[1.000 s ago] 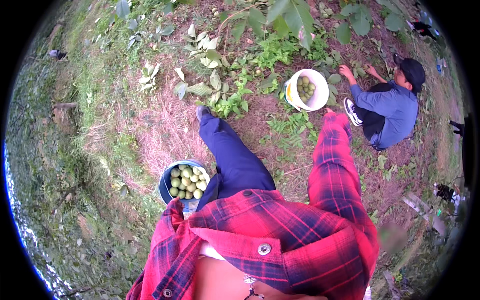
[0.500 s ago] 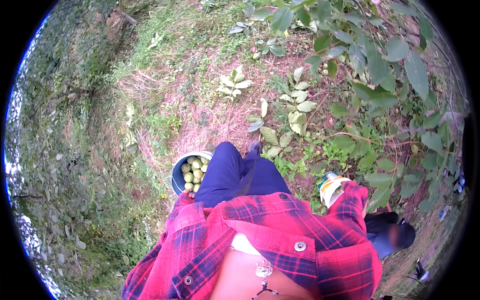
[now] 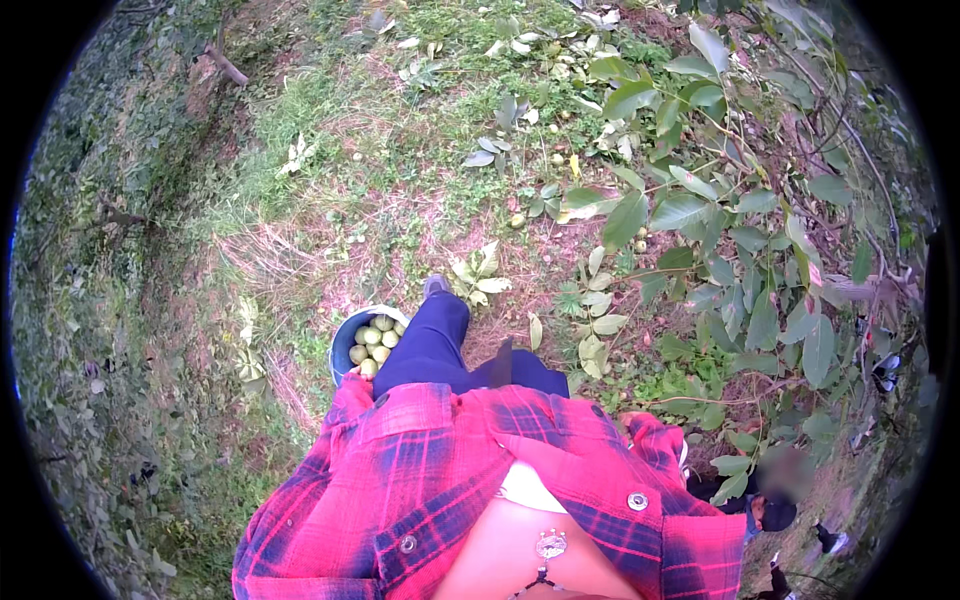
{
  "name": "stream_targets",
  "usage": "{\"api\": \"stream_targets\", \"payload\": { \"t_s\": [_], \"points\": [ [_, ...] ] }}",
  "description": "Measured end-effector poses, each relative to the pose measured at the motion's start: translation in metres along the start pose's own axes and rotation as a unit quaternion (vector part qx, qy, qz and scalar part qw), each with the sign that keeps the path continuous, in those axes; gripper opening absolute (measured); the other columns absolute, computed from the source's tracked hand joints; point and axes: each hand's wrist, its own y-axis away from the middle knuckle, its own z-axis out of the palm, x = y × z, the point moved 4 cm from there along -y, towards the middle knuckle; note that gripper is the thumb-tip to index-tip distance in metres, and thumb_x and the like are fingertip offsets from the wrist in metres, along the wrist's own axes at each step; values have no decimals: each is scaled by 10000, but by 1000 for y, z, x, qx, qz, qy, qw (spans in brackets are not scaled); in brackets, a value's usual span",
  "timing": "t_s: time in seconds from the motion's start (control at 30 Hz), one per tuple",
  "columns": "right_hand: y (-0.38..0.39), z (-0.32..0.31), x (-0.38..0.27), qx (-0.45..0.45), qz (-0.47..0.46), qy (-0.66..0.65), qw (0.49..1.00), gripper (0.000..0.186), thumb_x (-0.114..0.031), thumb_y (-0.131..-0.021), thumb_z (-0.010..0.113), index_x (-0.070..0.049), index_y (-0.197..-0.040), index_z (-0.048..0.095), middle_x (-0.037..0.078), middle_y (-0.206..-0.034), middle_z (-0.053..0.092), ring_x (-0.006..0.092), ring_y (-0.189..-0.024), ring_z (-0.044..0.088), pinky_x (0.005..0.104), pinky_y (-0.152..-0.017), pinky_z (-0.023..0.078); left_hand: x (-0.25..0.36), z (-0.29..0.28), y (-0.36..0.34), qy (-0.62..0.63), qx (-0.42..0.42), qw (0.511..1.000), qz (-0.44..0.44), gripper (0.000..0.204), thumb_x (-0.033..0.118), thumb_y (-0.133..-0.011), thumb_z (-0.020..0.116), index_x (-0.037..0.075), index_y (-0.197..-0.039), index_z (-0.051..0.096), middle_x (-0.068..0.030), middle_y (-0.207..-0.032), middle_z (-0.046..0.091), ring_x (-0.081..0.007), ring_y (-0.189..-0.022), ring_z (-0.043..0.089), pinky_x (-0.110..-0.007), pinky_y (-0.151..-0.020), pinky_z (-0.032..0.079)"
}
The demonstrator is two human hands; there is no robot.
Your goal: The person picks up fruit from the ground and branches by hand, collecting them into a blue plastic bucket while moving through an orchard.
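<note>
My left hand [image 3: 355,374] grips the blue bucket [image 3: 341,346] at its near side, beside my left leg. The bucket holds several round green fruits [image 3: 381,353]. My right hand [image 3: 630,419] shows only slightly at the edge of my red plaid sleeve; its grip is unclear. Just past that sleeve, a sliver of a white object [image 3: 683,456] shows, mostly hidden. My dark blue trouser legs [image 3: 431,335] are below me, one shoe [image 3: 436,286] forward on the grass.
Leafy branches [image 3: 730,250] hang across the right side. A co-worker [image 3: 770,512] is low at the right, partly hidden by leaves and sleeve. Fallen leafy twigs [image 3: 600,320] and green fruits [image 3: 517,220] lie on the grassy ground ahead. A branch [image 3: 225,65] is at upper left.
My view has swung forward and left. The co-worker and white bucket have slid down and right, mostly out of sight. More branches show; my legs have shifted, the blue bucket staying by my left hand.
</note>
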Motion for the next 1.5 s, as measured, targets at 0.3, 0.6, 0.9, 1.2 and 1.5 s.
{"api": "stream_targets", "payload": {
  "t_s": [0.3,0.6,0.9,1.2,1.5],
  "points": [
    [-6,126,-222,-43,1,130,991,264,-101,-723,482,-70,-985,485,18,-569,487,115,-426,442,229,-397,357,139,109,12,-168,97,979,66,188,222,-680,519,99,-579,419,-19,-420,356,-184,-350,347,-291,-388,339],
    [-244,136,-463,-88,-78,268,956,228,-89,-749,424,-44,-964,486,44,-562,506,124,-422,457,227,-401,373,240,212,-19,-136,178,965,139,166,178,-643,585,69,-620,462,-23,-411,360,-161,-346,358,-281,-322,286],
    [-277,300,-805,-31,-266,612,744,177,-125,-733,441,-82,-876,536,74,-621,557,129,-510,530,256,-499,432,234,285,-82,125,82,981,123,178,126,-693,525,72,-603,381,-22,-403,318,-178,-367,344,-306,-427,349],
    [-432,585,-864,-206,-484,636,565,146,-116,-710,472,-72,-818,560,36,-579,538,93,-499,499,221,-496,414,199,356,-179,247,198,936,156,166,111,-681,551,19,-668,413,-34,-454,388,-138,-357,378,-269,-411,386],
    [-756,815,-783,-312,-398,615,605,162,-45,-715,492,-53,-870,537,37,-727,562,103,-644,530,225,-586,440,176,290,-246,294,367,857,210,174,109,-721,491,108,-615,352,32,-379,275,-81,-279,254,-246,-328,315]
  ]
}}
